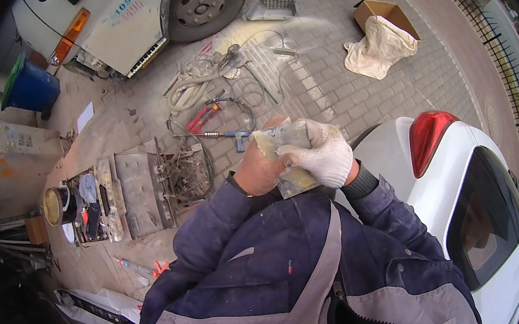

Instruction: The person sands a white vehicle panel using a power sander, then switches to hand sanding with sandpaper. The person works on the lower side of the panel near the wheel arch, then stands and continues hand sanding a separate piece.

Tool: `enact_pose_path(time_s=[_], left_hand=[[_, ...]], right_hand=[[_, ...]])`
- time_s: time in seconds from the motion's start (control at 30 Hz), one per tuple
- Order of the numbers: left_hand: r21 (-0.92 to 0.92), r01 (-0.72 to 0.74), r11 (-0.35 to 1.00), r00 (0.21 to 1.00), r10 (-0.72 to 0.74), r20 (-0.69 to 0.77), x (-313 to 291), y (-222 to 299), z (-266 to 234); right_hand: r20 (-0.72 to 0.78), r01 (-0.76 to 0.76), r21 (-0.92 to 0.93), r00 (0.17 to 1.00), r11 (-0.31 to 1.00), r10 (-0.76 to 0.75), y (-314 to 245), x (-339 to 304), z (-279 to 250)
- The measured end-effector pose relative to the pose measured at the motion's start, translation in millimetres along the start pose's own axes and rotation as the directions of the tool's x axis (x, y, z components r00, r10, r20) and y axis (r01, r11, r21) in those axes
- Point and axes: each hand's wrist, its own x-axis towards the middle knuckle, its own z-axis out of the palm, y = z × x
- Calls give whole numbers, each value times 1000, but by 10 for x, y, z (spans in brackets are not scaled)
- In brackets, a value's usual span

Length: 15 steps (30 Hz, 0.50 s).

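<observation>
In front of my chest both hands are closed and close together. My bare left hand (259, 167) grips the left side of a greyish flat plate (299, 182) smeared with pale yellow, putty-like paste. My right hand (324, 154), in a white knitted glove, wraps around the right side, its thumb across the front. Between the hands, the upper grey part (290, 134) has a yellowish ragged edge. Whether the upper and lower parts are one piece or two, I cannot tell; the fingers hide the middle.
A white car (417, 181) stands close on my right. Ahead are a truck wheel (205, 7), hoses (189, 93), a red tool (202, 118) and a cardboard box (394, 16) with a cloth (378, 50). A cluttered metal cart (140, 193) and a blue bin (30, 86) stand left.
</observation>
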Motion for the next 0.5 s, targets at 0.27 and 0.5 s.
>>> enact_pose_path(time_s=[0.27,0.5], left_hand=[[-110,98,989,932,-130,-340,154,207,-97],[-22,97,995,953,-99,-285,87,167,105]], right_hand=[[-333,50,397,938,917,93,180,222,-51],[-403,30,397,904,917,144,289,203,76]])
